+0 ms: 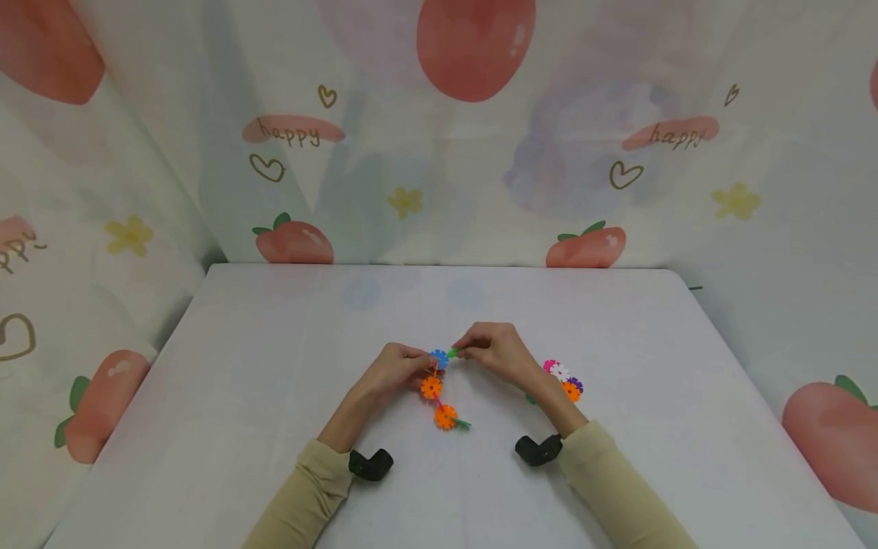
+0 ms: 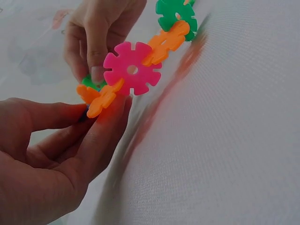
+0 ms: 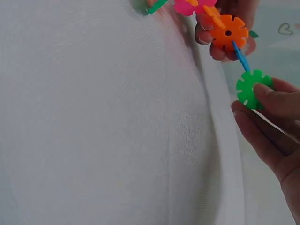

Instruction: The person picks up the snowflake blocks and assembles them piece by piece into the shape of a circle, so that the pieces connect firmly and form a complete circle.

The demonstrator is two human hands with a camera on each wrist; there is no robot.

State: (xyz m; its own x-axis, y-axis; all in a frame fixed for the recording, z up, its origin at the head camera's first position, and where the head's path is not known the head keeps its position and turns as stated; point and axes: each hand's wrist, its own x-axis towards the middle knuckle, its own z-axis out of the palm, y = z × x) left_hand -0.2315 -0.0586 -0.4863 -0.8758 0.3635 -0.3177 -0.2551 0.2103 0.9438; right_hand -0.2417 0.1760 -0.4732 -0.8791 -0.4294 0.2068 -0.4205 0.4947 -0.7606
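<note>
Both hands hold a chain of notched plastic snowflake discs above the table. My left hand pinches it near the blue disc and an orange disc. Between thumb and fingers, my right hand grips the green disc at the chain's upper end. That green disc joins the blue disc, seen edge-on, which slots into an orange disc in the right wrist view. Further down hang a pink disc, an orange disc and another green disc, seen in the left wrist view.
Right of the chain, partly behind the right forearm, lies a cluster of pink, white, purple and orange discs, with a bit of green beside it. A white cloth covers the table. Printed curtains stand behind and at the sides.
</note>
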